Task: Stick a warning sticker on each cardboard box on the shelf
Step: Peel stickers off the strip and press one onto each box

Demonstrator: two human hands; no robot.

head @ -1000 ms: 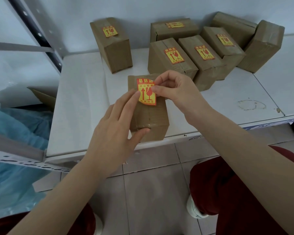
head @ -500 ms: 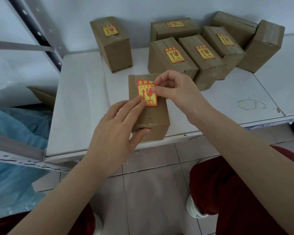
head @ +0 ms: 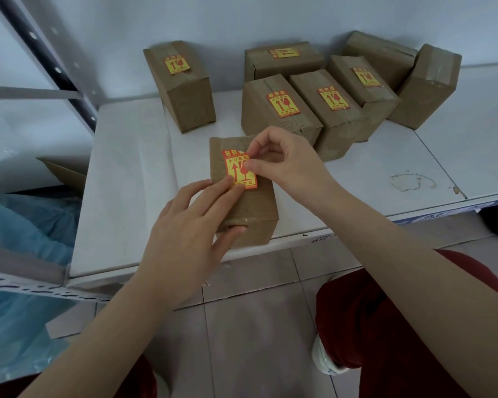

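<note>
Your right hand (head: 282, 165) pinches the top right corner of the red-and-yellow paper warning sticker (head: 237, 170). Your left hand (head: 190, 222), fingers flat, presses its lower edge onto the brown cardboard box (head: 259, 205) at frame centre. The sticker is likely flimsy and tacky, so hold edges only.

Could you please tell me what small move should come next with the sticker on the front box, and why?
Probably the right hand should lay the upper edge of the sticker onto the front box: it pinches that edge, seemingly lifted, while the left hand presses the lower edge.
</note>
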